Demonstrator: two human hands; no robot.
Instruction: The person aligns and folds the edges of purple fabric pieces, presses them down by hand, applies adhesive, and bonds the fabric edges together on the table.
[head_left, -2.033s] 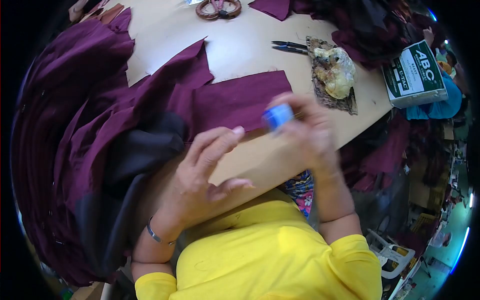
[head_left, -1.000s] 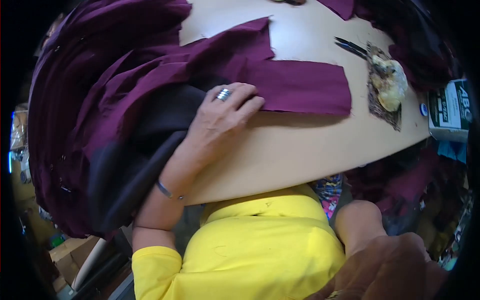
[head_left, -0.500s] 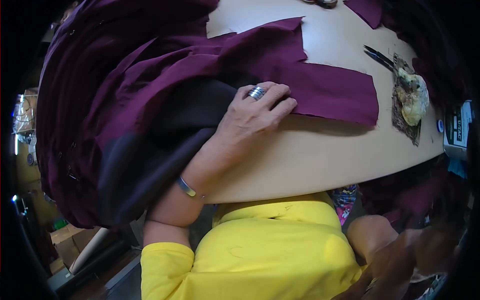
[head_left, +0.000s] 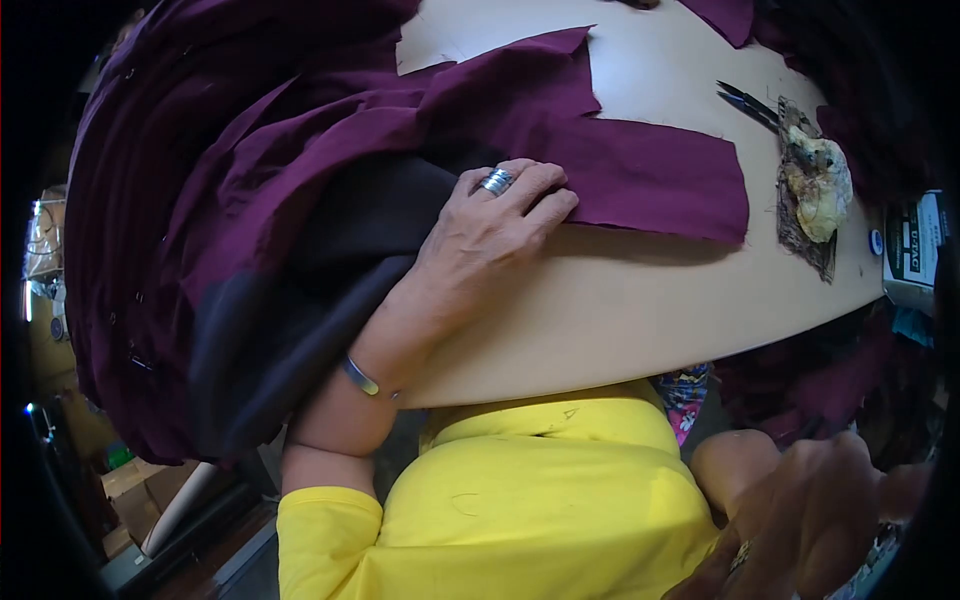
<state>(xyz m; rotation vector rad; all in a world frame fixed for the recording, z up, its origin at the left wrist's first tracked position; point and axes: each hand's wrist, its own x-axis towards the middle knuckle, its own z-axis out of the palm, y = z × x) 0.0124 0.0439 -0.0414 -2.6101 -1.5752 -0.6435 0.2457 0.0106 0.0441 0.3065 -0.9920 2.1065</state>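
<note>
Maroon cloth (head_left: 660,180) lies on the pale table, one straight-edged strip stretching right. My left hand (head_left: 505,215), with a banded silver ring, rests on the strip's near edge, its fingers curled down and closed on the cloth. Beneath its wrist, dark grey fabric (head_left: 370,210) lies bunched against a big heap of maroon cloth (head_left: 150,250) at the left. Close to the camera at the lower right is my right hand (head_left: 815,515), off the table and smeared by motion. Its fingers are not clear, and whether it holds anything is hidden.
A pale yellowish lump (head_left: 820,190) sits on a frayed brown patch (head_left: 790,235). Beside it lie thin black pointed tools (head_left: 748,105). A white-and-green box (head_left: 912,250) and a small blue-rimmed disc (head_left: 876,242) are at the right. The table's curved front edge (head_left: 560,395) meets the yellow shirt.
The whole view has shifted slightly, moving the table and cloth a little left in the picture. My left hand stays on the cloth. My right hand shows higher and larger at the lower right.
</note>
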